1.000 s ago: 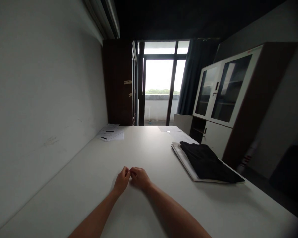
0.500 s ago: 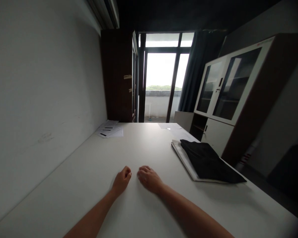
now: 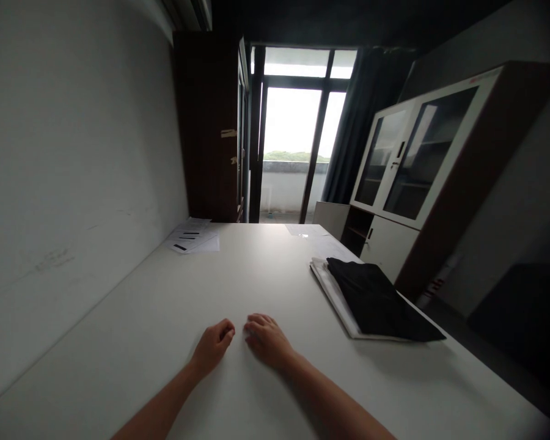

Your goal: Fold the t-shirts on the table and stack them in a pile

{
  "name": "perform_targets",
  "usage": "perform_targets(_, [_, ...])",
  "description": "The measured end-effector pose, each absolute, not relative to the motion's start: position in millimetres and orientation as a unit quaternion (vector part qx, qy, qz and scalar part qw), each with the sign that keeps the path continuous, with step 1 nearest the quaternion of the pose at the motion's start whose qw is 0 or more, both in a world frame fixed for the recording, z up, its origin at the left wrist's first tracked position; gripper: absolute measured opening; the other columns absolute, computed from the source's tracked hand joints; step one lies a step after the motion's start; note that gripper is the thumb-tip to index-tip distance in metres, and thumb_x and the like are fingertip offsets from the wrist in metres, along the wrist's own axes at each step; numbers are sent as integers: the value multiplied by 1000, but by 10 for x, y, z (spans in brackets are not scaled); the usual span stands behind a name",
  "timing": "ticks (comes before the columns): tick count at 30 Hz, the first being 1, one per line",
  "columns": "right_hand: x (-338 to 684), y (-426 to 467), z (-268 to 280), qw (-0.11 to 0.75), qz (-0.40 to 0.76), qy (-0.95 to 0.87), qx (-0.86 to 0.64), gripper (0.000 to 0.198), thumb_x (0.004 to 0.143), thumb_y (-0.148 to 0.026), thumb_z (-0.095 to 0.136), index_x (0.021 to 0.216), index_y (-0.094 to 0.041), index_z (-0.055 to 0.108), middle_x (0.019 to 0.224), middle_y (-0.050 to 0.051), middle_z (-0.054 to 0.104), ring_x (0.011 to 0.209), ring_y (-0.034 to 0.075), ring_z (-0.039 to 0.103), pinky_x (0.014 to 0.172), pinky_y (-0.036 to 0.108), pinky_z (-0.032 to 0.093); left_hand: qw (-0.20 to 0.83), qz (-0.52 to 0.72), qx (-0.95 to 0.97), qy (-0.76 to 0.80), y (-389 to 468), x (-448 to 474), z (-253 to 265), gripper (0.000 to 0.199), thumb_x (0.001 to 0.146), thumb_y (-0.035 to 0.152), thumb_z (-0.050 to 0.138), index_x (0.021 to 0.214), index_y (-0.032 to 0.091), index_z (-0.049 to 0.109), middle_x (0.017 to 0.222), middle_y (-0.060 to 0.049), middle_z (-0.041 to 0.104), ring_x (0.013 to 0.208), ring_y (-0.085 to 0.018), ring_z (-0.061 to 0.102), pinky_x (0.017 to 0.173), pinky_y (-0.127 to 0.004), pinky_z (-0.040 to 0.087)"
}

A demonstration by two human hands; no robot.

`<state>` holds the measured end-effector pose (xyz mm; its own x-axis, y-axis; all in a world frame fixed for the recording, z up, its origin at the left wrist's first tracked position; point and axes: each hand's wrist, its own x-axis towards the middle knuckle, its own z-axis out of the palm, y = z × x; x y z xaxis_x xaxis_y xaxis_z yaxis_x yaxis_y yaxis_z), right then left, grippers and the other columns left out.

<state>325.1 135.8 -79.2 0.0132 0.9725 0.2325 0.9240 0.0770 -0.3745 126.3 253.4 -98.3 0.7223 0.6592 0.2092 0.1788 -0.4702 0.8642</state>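
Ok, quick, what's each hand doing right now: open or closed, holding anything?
Left hand: closed in a loose fist, nothing visible in it.
Right hand: loosely open, palm down, fingers bent; nothing visible held, though its underside is hidden.

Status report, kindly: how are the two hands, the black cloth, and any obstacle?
Left hand loosely curled. Right hand palm-down, apart from left. Black cloth right of both, not between them.
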Motion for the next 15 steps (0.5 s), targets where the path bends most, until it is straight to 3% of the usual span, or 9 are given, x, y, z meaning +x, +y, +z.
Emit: perform_targets(15, [3255, 1368, -735, 213, 36, -720, -660, 31, 89, -26, 69, 120, -29, 71, 132, 6, 64, 127, 25, 55, 112, 42, 40, 388, 266, 842, 263, 2465, 1237, -916, 20, 93, 32, 47, 82, 20, 60, 64, 4, 50, 61, -13, 44, 60, -25, 30])
